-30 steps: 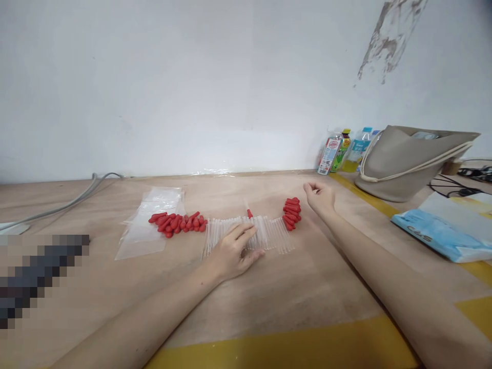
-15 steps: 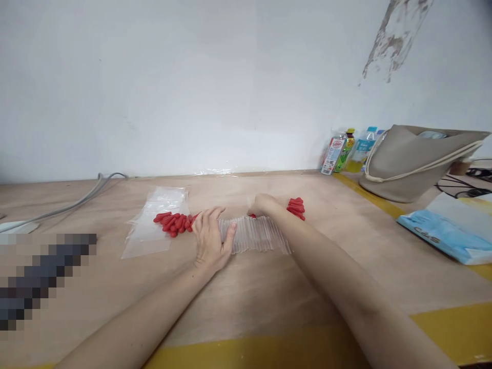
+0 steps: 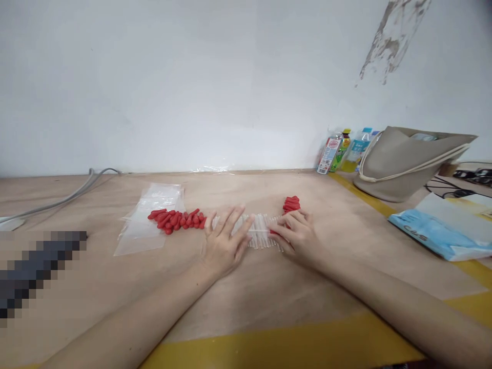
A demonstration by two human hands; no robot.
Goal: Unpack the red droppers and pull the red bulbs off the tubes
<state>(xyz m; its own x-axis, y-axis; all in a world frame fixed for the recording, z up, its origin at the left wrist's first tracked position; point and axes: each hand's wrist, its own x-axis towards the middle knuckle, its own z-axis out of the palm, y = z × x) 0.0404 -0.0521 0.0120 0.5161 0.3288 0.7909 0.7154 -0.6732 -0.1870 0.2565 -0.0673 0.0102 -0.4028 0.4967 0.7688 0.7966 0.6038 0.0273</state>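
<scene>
Clear thin tubes (image 3: 259, 242) lie side by side in a row at the middle of the table. My left hand (image 3: 225, 243) rests over the row's left part, its outer fingers spread. Its thumb and forefinger close about the left end of one tube (image 3: 257, 230) lying crosswise above the row. My right hand (image 3: 298, 234) pinches a red rubber bulb (image 3: 273, 232) at that tube's right end; the fingers partly hide the bulb. Loose red bulbs (image 3: 175, 220) are heaped left of my left hand. Behind my right hand sits a stack of red-ended pieces (image 3: 291, 203).
Clear plastic bags (image 3: 140, 238) lie under the left heap. Grey cables (image 3: 82, 187) run along the back left. At right are drink bottles (image 3: 355, 151), a grey-beige bag (image 3: 407, 166) and a blue tissue pack (image 3: 430, 233). Yellow tape (image 3: 269, 343) crosses the table's front.
My right hand has drawn back from behind the tube row to its right side, now with a red bulb. My left hand's fingers have shifted right over the tubes, and a crosswise tube now shows.
</scene>
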